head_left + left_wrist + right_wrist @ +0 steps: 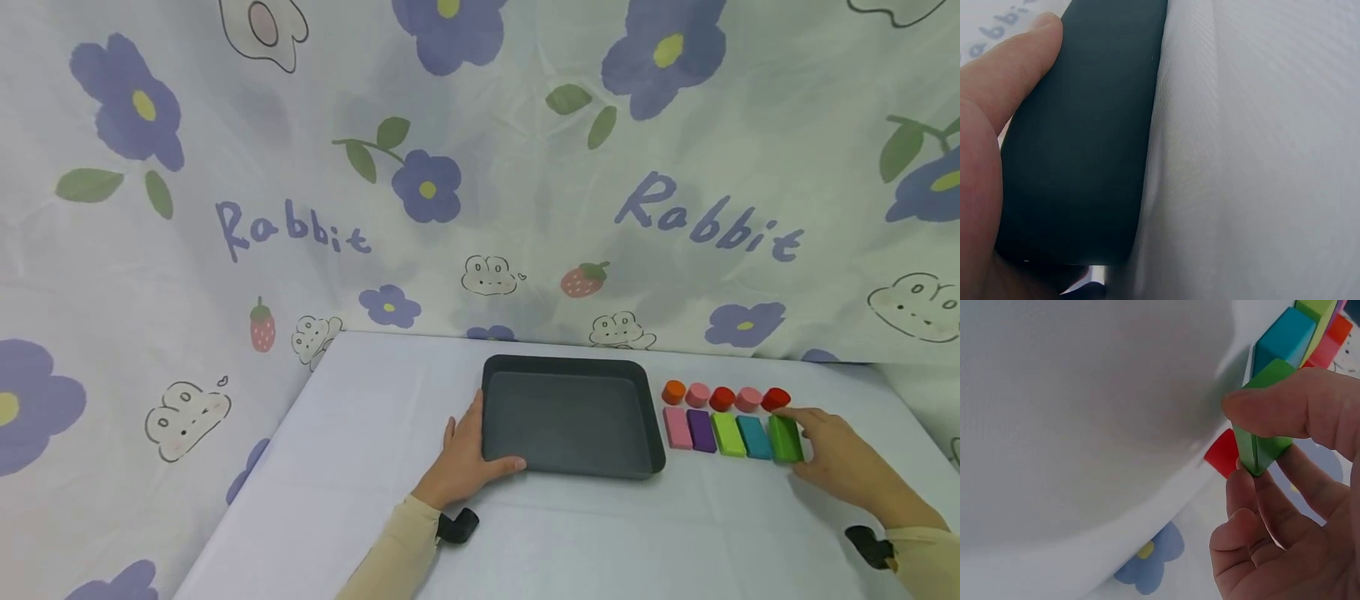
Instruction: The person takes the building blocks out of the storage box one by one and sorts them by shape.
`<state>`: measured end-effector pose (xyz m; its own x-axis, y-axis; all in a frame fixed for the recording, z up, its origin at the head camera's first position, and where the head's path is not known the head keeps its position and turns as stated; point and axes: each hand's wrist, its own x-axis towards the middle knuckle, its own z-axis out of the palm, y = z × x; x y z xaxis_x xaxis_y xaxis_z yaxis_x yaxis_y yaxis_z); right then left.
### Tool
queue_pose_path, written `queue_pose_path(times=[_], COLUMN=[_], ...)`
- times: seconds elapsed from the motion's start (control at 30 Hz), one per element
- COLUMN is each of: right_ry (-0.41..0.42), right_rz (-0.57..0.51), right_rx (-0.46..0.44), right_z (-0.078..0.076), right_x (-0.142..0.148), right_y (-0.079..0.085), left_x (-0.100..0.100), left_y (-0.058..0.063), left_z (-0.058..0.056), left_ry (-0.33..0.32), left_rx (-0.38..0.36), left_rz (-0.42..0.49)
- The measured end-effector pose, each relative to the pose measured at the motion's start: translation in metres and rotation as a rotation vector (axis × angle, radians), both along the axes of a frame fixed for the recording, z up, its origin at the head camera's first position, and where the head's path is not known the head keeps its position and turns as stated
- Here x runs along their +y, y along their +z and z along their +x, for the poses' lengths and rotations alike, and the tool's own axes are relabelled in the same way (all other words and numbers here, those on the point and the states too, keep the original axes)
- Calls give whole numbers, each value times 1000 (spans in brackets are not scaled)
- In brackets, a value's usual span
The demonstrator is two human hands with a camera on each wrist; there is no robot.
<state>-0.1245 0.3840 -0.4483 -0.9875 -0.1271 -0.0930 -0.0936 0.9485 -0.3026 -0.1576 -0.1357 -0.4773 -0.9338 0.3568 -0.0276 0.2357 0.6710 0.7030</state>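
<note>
A dark grey rectangular tray (570,421) lies on the white cloth, with nothing inside it. My left hand (468,458) rests against its near left corner, the thumb (1019,65) along the front wall and straight fingers up the left side. On the right, my right hand (836,454) pinches a green rectangular block (1266,437) between thumb and fingertips. That block is at the right end of a row with a teal block (753,437), a lime block (728,434), a purple block (702,431) and a pink block (678,427).
Behind the blocks runs a row of small round pieces: an orange piece (673,392), pink pieces and red ones, including a red piece (776,399) at the right end. A printed cloth (495,183) with flowers and rabbits hangs behind and left of the table.
</note>
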Motion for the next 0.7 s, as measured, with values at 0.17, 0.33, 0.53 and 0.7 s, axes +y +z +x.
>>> queue_pose_path(times=[0.17,0.33,0.53,0.7], right_ry=[-26,-32,-21,-11], right_rz=[-10,-15,-10,-4], right_rx=[-47,-85,-87,-99], right_z=[-3,-5,-6,-6], right_x=[3,3,3,3], right_y=[-2,-5,-8,-10], left_x=[0,-1,-2,-3], left_y=[0,0,-1,-1], left_z=[0,0,1,1], left_ry=[-1,-4,-9,-9], left_rx=[0,1,6,5], left_rz=[-1,0,-1,-8])
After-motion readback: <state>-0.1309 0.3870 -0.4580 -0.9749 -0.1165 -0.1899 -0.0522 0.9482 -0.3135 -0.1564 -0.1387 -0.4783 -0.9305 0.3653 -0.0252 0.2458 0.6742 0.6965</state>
